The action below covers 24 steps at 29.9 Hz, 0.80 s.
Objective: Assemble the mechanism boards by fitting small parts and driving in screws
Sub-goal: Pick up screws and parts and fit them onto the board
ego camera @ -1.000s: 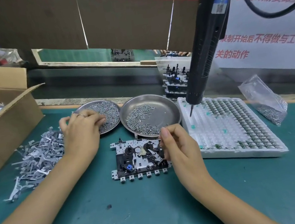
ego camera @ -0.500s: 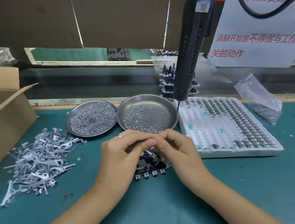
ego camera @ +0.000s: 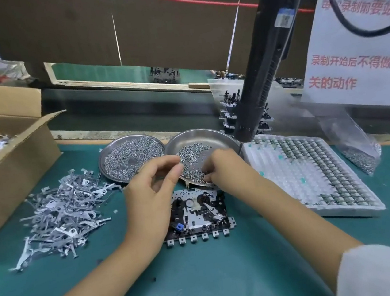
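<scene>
Both hands now over right dish [ego camera: 222,137].

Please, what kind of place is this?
Probably a factory assembly bench: two metal dishes of screws, a hanging electric screwdriver, a pile of small metal parts and a mechanism board.

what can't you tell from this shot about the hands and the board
Head view only:
- Whether the right hand has pinched a screw: its fingertips are buried among the screws in the right dish.
- What the left hand holds, if anything: too small to see.
- The mechanism board's left edge: behind the left hand.
</scene>
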### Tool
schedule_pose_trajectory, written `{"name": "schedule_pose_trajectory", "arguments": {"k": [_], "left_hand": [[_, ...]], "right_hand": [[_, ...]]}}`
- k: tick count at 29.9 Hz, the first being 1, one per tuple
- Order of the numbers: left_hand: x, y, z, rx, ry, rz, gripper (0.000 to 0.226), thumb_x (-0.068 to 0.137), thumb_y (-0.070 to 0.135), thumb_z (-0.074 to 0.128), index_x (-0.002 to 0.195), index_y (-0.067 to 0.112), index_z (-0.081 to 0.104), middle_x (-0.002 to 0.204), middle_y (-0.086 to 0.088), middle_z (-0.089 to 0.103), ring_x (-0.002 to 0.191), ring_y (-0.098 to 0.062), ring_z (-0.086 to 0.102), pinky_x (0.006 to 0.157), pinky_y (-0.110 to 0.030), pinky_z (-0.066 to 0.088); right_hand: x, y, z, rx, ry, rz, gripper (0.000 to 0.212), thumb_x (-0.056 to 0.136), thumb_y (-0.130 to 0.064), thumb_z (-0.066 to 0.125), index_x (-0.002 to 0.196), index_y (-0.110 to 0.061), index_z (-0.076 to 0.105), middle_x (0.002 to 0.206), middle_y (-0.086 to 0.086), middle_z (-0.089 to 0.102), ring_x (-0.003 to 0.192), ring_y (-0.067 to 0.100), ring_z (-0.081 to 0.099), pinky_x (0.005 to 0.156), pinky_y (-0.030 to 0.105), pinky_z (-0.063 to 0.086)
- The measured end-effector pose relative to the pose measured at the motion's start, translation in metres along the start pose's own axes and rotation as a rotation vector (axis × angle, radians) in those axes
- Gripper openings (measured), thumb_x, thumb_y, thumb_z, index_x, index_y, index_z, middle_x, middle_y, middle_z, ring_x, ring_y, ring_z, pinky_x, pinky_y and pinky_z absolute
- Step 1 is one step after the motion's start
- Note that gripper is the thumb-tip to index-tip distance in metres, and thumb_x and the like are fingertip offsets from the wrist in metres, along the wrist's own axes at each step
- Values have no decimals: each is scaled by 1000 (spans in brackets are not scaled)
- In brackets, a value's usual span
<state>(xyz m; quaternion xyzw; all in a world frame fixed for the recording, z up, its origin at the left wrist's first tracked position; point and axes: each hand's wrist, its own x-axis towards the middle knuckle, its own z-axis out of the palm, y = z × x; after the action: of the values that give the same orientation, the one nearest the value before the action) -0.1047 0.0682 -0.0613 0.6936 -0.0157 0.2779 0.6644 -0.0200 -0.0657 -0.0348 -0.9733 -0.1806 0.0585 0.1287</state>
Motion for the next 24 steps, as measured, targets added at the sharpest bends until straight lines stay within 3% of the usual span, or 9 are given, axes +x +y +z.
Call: {"name": "schedule_pose_trajectory", "arguments": {"k": [3,5,8,11,14,16,19,24], "left_hand": [[-2,-1,1,7,-11,7,22,83,6,68,88,27,69,87,14,70,80,1,64,73,-8,46],[-3,-2,2,10,-21,4,21,82,6,70,88,27,69,87,13,71,80,-1,65,73,-10,47],[-5,-4,2,6,-36,-2,21,79,9,73,89,27,69,86,13,71,82,-5,67,75,-14,50],[-6,-5,1,12,-48,26,20,77,14,75,90,29,69,85,13,72,83,-5,67,75,-13,49],[-8,-4,2,-14,-44,73,19,72,23,76,89,30,69,85,12,73,84,-6,69,77,-14,50],[-11,-3,3,-31,-41,106,21,71,26,76,88,34,69,86,12,73,85,-6,69,78,-14,50],[-13,-2,3,-29,-51,125,21,70,29,76,89,35,70,87,13,73,86,-6,69,80,-14,50],[-14,-2,4,-46,-74,133,21,69,29,76,89,35,71,88,10,74,87,-8,70,79,-14,50]], "right_hand": [[0,2,2,54,92,1,14,86,-11,68,96,-4,74,96,13,72,93,24,65,82,28,49],[-3,5,4,66,164,-25,10,86,-9,67,91,-6,75,90,10,73,83,21,65,76,28,49],[-9,9,5,140,295,-77,10,86,-8,67,89,-8,76,85,5,73,69,12,55,65,20,39],[-25,10,1,626,384,-46,10,80,-5,73,88,-11,76,79,-3,72,68,5,63,69,11,46],[-51,5,-1,1307,250,-7,12,69,-5,77,78,-13,75,77,8,74,71,16,71,65,20,54],[-64,1,2,1537,135,19,14,62,-11,77,76,-11,76,80,14,73,73,20,72,63,21,55],[-74,-4,5,1627,73,27,23,64,-14,74,85,-8,73,83,13,74,76,19,72,62,20,55],[-77,-6,8,1635,121,61,29,65,-15,72,92,-4,69,82,10,74,75,16,72,63,19,55]]}}
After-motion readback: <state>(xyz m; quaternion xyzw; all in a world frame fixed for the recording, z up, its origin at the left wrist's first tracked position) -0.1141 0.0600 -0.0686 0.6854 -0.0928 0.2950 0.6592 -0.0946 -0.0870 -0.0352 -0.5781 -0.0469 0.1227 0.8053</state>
